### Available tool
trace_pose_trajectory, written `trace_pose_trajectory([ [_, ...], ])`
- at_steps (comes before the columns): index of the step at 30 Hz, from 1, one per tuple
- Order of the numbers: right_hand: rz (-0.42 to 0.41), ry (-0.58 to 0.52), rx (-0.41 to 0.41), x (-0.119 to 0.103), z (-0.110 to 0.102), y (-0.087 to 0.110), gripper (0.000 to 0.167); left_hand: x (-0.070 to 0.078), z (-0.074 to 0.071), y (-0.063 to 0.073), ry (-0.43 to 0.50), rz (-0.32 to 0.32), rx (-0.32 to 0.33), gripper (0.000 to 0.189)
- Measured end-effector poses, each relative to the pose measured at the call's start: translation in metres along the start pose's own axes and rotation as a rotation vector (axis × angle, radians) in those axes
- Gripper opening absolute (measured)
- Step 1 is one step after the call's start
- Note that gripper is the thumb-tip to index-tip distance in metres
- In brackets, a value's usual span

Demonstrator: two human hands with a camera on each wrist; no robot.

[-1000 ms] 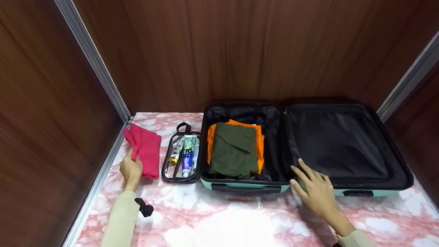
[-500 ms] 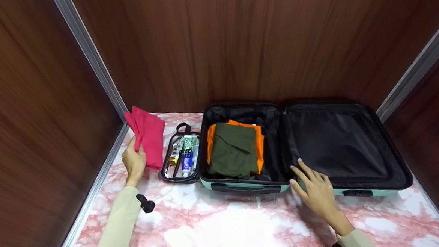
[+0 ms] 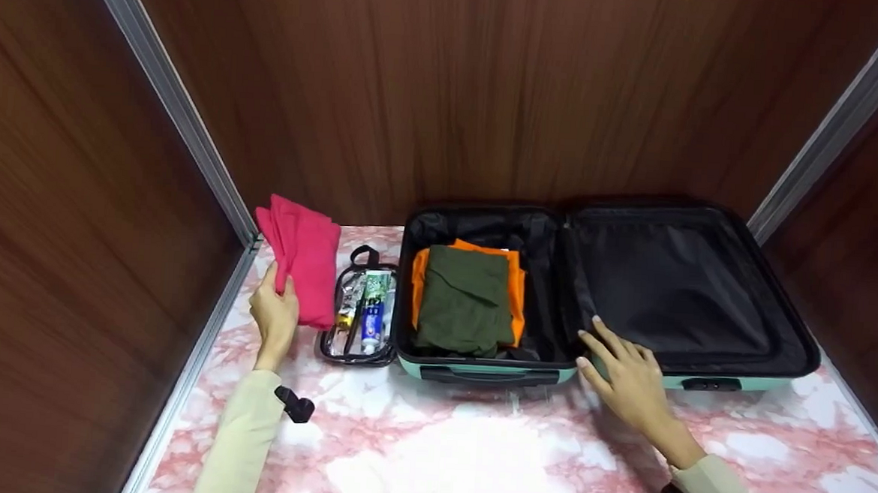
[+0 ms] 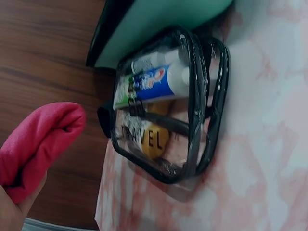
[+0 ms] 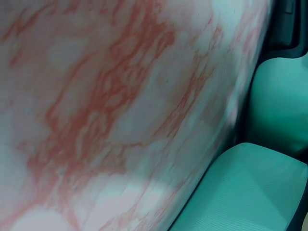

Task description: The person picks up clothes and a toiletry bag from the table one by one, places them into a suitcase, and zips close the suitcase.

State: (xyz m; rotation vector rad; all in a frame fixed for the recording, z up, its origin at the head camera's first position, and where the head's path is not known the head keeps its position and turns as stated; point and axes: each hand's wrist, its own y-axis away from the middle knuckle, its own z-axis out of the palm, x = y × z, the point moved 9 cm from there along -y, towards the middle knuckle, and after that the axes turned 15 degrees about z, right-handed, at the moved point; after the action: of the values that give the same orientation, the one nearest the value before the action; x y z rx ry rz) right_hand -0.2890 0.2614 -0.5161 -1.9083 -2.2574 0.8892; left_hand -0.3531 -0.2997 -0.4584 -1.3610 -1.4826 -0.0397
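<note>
My left hand (image 3: 275, 314) pinches the near left edge of a folded red cloth garment (image 3: 307, 258), holding it raised left of a clear toiletry pouch (image 3: 337, 346). In the left wrist view the garment (image 4: 41, 139) shows as a folded roll in the fingers, apart from the pouch (image 4: 192, 144). The pouch holds a toothpaste tube (image 3: 372, 326) and other small items. My right hand (image 3: 631, 384) rests with spread fingers on the near rim of the opened mint-green suitcase (image 3: 492, 373), close to the hinge. A folded dark green garment (image 3: 470, 301) lies on an orange one (image 3: 518, 281) in its left half.
The suitcase's right half (image 3: 677, 289) lies open with a black lining. A brown wood-look wall (image 3: 447, 89) stands behind, with side walls left and right. Everything sits on a pink-and-white marbled table (image 3: 435, 457).
My left hand has lifted the red garment from the table and carried it slightly away and to the right, toward the pouch. The right hand stays in place.
</note>
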Motion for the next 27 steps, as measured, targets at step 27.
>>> trace_pose_trajectory([
  [27, -0.001, 0.017, 0.014, 0.004, -0.006, 0.003, 0.05, 0.057, 0.046, 0.007, 0.207, 0.048, 0.016, 0.039],
])
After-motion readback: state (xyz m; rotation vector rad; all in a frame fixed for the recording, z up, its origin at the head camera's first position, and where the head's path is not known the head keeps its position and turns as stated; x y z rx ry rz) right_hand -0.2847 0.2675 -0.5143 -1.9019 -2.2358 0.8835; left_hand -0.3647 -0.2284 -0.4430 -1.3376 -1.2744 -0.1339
